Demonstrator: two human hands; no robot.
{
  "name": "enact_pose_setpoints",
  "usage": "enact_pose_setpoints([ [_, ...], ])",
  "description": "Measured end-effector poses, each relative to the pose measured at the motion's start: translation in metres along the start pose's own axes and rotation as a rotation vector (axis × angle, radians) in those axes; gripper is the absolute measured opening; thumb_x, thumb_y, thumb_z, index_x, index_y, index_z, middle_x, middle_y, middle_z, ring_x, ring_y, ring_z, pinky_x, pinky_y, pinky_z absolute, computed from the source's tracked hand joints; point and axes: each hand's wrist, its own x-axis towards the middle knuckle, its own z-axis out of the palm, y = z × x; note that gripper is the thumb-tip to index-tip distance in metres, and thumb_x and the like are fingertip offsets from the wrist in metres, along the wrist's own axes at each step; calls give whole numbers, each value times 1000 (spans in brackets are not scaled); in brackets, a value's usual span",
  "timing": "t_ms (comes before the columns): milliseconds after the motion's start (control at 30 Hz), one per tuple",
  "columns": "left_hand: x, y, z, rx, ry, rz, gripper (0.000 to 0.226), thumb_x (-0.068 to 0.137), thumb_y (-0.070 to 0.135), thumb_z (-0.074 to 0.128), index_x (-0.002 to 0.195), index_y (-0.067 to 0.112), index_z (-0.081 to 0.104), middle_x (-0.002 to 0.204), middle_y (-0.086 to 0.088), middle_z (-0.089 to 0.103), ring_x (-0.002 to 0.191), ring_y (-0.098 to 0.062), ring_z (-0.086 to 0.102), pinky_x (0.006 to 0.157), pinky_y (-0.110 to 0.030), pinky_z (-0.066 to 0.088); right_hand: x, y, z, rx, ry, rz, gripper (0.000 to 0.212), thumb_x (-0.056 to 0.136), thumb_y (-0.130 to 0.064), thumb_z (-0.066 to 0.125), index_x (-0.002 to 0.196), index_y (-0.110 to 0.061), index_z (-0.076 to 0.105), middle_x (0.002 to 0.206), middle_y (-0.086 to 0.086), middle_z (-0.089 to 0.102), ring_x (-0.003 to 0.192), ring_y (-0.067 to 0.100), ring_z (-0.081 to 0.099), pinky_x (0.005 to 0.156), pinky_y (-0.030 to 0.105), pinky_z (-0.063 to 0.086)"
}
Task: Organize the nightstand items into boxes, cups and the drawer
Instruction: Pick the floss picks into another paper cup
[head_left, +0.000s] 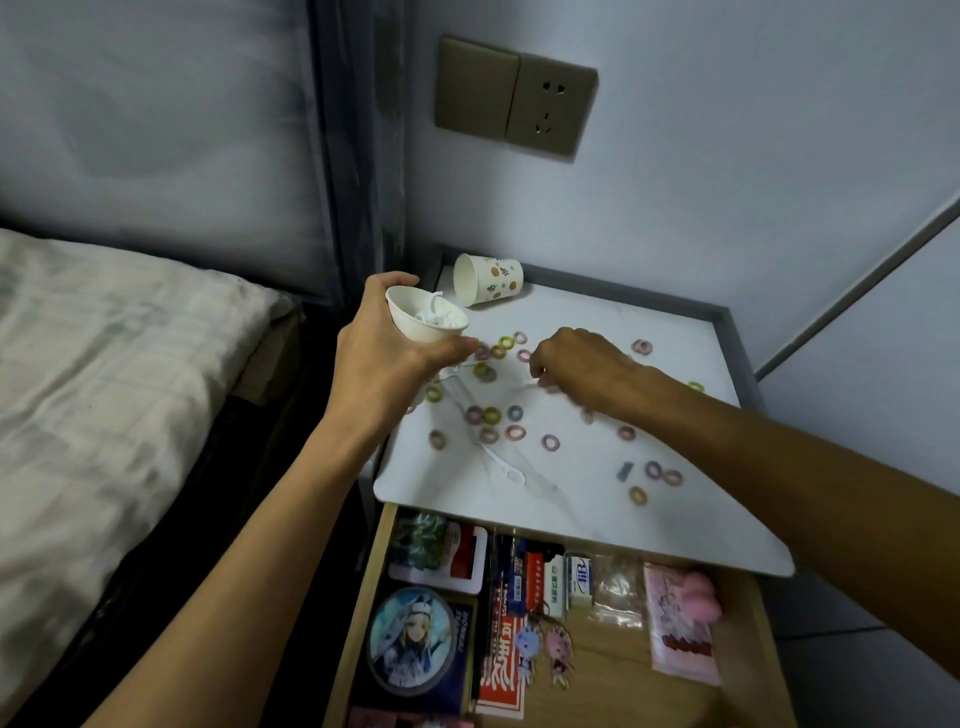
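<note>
The left hand (382, 343) grips a small plain white paper cup (415, 325) from below and behind. Its fingers wrap round the wall and the thumb lies along the near side. It holds the cup in the air above the rear left corner of the nightstand top (649, 332), tipped so the mouth faces up and to the right. Inside the cup lies a jumble of white plastic floss picks (441, 318), one handle poking above the rim. The right hand (582, 371) is down on the white top near its middle, seen from the back, with the fingers curled under. Their tips meet the end of a thin white pick (511, 387) lying there, but I cannot tell whether they actually pinch it. Around both hands the surface is strewn with small hair ties (492, 415), fuzzy little rings in green, pink, purple and blue, most lying flat and apart, a few touching in pairs. Another floss pick (501, 465) lies loose nearer the front edge. A second paper cup (491, 280), printed with coloured dots and leaves, lies on its side at the back left corner, its mouth towards the left. Below the top the wooden drawer (623, 670) stands pulled out, holding a round illustrated badge (413, 642), an eraser (579, 577), packets and keychains.
</note>
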Motion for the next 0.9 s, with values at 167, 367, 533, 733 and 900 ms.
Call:
enact_pose_setpoints([
  [167,-2,2,0,-9,2,5,80,60,34,93,127,27,50,108,6,61,98,-23,65,73,-52,60,-16,-7,-7,422,63,133,13,90,-24,69,95,-14,76,96,8,73,87,23,66,73,30,46],
  [367,-3,2,-3,4,24,17,75,63,29,93,126,25,51,104,11,61,97,-13,62,83,-44,59,-62,-71,27,552,79,79,20,88,-31,72,100,-15,75,93,5,74,82,17,68,79,33,53],
  [533,-6,0,-7,16,22,30,74,65,29,92,126,25,51,100,14,60,93,-4,60,84,-41,58,-61,-79,45,431,118,138,26,88,-31,73,102,-10,69,97,10,73,91,27,68,79,41,54],
  [733,-5,-1,-10,28,21,28,74,66,32,91,127,25,50,100,15,59,94,-3,59,86,-36,56,-61,-86,47,298,192,163,18,91,-32,70,95,-15,74,97,3,72,88,22,68,74,34,52],
  [900,-5,-1,-12,42,8,31,76,65,32,91,129,24,49,100,17,56,95,-5,57,83,-32,55,-62,-85,47,167,200,-39,18,95,-19,62,109,-8,67,111,8,61,102,24,57,76,30,38],
])
